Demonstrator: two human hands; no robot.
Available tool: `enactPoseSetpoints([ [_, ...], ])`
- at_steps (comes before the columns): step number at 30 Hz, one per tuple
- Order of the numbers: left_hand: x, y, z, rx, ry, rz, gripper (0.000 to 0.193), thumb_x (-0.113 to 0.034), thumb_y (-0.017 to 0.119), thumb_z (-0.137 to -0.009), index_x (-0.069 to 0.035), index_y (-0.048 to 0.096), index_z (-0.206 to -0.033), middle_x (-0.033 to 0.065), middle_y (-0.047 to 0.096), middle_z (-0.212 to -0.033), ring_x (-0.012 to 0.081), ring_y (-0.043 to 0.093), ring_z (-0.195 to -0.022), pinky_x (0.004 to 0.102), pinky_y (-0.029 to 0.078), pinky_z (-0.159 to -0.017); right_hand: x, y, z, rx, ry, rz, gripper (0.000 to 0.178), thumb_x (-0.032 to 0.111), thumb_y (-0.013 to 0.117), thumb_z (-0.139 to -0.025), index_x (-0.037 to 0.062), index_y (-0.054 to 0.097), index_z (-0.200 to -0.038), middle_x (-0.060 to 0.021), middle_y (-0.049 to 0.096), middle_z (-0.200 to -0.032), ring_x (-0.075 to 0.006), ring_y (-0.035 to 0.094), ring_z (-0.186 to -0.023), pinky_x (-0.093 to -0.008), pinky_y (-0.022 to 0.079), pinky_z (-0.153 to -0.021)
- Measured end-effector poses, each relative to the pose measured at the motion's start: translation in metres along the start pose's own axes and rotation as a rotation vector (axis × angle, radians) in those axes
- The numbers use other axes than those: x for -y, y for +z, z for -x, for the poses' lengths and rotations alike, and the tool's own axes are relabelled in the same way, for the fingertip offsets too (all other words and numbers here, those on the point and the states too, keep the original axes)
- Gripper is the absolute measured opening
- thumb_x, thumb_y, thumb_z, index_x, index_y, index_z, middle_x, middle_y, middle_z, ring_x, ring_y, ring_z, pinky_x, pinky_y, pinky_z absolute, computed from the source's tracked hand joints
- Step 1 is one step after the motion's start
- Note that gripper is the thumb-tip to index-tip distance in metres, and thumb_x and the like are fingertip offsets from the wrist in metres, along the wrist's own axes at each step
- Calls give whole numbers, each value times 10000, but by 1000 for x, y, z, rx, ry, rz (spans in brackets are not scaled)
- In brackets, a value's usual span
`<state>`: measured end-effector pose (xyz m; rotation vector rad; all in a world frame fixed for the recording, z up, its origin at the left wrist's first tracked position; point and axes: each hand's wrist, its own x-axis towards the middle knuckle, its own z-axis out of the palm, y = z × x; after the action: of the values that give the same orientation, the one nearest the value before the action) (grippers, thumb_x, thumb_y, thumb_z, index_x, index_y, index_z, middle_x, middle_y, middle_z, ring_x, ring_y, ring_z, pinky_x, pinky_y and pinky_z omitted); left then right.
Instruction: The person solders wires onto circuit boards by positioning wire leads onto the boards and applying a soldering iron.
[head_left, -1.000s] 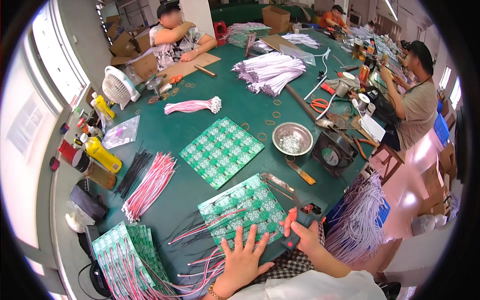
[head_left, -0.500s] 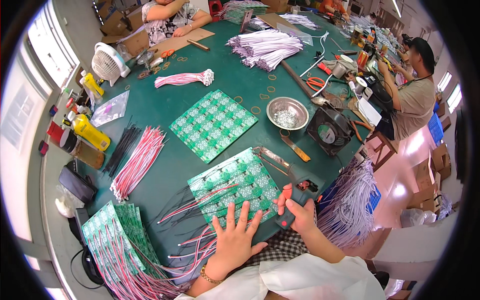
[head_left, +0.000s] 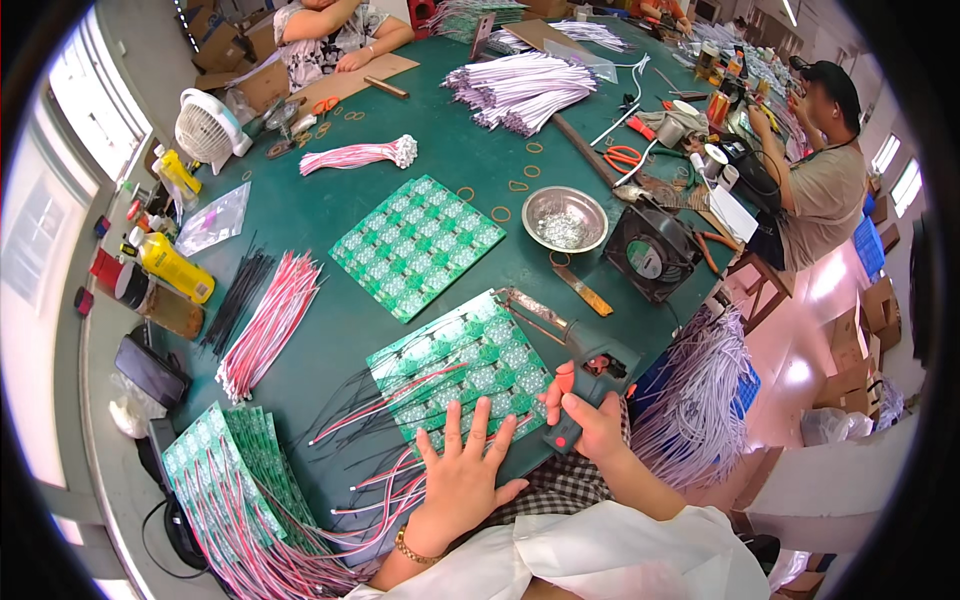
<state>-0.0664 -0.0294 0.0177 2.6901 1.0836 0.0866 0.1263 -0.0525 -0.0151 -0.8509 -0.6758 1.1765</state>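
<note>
My left hand point(head_left: 462, 490) lies with fingers spread over the lower edge of a green circuit board panel point(head_left: 500, 350). Thin black wires and red-and-white wires point(head_left: 425, 378) run across that panel and off its left side. Wrapped in my right hand point(head_left: 592, 425) is the grip of a dark soldering gun point(head_left: 603, 362) with an orange trigger. Its long metal tip reaches the panel's upper right corner; whether it touches cannot be made out. Beyond lies a second green panel point(head_left: 418, 245) without wires.
Wired panels point(head_left: 215, 470) lean at lower left. Red-and-white wires point(head_left: 268, 325) and black wires point(head_left: 237, 305) lie beside bottles point(head_left: 175, 265). A metal bowl point(head_left: 565, 219), a black fan point(head_left: 650, 252) and a white wire bundle point(head_left: 520, 88) stand farther off. Two co-workers point(head_left: 825, 195) point(head_left: 345, 45) sit around the table.
The whole view has shifted slightly, so everything sits a little farther left. My hands, the soldering gun and the panel keep nearly the same places relative to each other.
</note>
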Motion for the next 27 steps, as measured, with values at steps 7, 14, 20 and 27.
enactPoseSetpoints([
  [7,1,1,-1,-6,0,1,808,-568,647,-672,-198,399,-1346,174,249,-1435,442,187,-1309,703,157,-905,-2,-4,-2,29,-12,-27,332,44,535,-843,38,425,-1156,-110,558,-875,-163,564,-707,-380,440,-833],
  [14,1,1,-2,-3,7,-9,807,-564,645,-676,-197,392,-1348,178,246,-1436,447,183,-1308,711,164,-897,1,-3,-2,21,1,-42,343,58,554,-840,37,424,-1156,-104,563,-872,-162,564,-702,-388,432,-858],
  [20,0,-2,0,15,8,-30,796,-569,633,-689,-192,389,-1347,178,241,-1436,456,202,-1295,727,212,-857,-2,-2,4,10,-34,-37,348,66,554,-840,38,423,-1161,-95,563,-857,-165,564,-703,-402,426,-872],
  [27,-1,-5,2,-14,6,-72,793,-579,624,-689,-212,388,-1351,144,290,-1423,417,247,-1290,695,277,-843,-4,-3,8,29,-118,-54,377,72,546,-839,32,413,-1190,-100,560,-863,-167,564,-702,-447,407,-907],
])
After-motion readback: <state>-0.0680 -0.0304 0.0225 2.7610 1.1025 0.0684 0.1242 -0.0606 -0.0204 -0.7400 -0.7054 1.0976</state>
